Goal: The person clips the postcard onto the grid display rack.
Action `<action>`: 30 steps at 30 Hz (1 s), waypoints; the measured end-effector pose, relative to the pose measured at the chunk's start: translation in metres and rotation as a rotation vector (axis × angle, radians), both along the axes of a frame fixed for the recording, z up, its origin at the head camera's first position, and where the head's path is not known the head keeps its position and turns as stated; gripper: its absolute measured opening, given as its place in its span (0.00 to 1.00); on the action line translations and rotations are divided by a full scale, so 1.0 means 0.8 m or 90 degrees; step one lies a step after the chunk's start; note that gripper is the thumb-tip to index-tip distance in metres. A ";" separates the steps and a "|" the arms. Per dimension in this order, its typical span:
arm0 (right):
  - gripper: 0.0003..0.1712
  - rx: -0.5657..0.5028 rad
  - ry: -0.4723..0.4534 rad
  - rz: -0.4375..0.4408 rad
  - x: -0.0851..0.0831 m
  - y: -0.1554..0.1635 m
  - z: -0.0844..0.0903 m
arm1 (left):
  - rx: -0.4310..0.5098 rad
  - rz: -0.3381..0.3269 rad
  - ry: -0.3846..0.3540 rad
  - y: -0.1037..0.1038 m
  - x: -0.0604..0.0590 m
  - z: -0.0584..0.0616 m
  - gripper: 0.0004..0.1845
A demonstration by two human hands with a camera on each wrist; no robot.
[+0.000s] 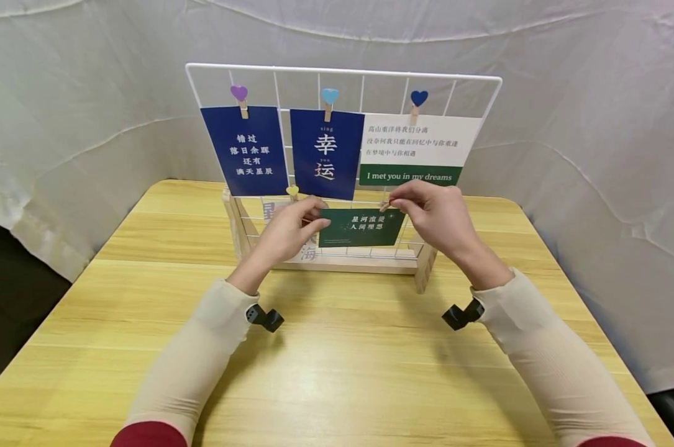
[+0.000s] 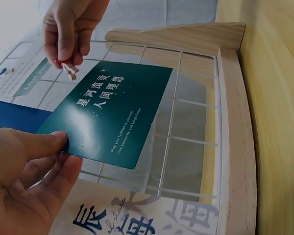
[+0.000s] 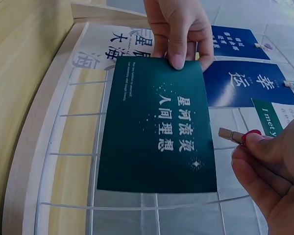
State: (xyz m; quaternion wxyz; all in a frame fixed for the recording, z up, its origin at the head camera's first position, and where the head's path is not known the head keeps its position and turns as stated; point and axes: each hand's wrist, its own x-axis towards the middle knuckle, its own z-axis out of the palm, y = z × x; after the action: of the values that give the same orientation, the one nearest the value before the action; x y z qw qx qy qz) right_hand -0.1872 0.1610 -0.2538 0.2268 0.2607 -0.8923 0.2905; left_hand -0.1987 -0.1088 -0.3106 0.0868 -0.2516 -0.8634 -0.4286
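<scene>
My left hand [image 1: 289, 230] pinches a green postcard [image 1: 359, 228] with white lettering by its left edge, thumb in front. The card is held in front of the lower part of a white wire grid [image 2: 169, 127]. In my right hand [image 1: 440, 214] a small wooden clothespin [image 3: 231, 135] with a red top is pinched between thumb and fingers. The clothespin's tip points toward the card's upper right corner, and in the right wrist view a gap shows between them. Behind my left hand, a white card [image 2: 137, 213] with large lettering hangs under a yellow heart clothespin [image 1: 293, 190].
Along the grid's top hang a dark blue card [image 1: 244, 152], a second blue card [image 1: 325, 155] and a white and green card [image 1: 417, 143], each under a heart clothespin. A wooden base [image 1: 348, 266] holds the grid on the wooden table [image 1: 337, 360]. Pale curtains [image 1: 337, 37] stand behind.
</scene>
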 end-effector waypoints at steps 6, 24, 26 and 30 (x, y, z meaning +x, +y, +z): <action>0.03 0.035 0.036 0.002 -0.001 -0.008 0.003 | -0.011 0.019 0.019 0.008 -0.001 0.000 0.11; 0.04 0.159 0.057 -0.057 0.001 -0.046 0.007 | -0.022 0.121 0.069 0.027 0.000 -0.006 0.12; 0.05 0.173 0.060 -0.057 0.000 -0.049 0.007 | -0.019 0.129 0.078 0.028 0.000 -0.008 0.11; 0.06 0.198 0.052 -0.056 0.000 -0.056 0.007 | -0.022 0.141 0.109 0.030 0.002 -0.010 0.10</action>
State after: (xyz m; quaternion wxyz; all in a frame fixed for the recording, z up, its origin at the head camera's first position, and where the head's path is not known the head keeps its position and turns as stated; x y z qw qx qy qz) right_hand -0.1873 0.1160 -0.2479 0.2324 0.2650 -0.9271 0.1274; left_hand -0.1974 -0.0849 -0.3187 0.2023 -0.1915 -0.8827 -0.3784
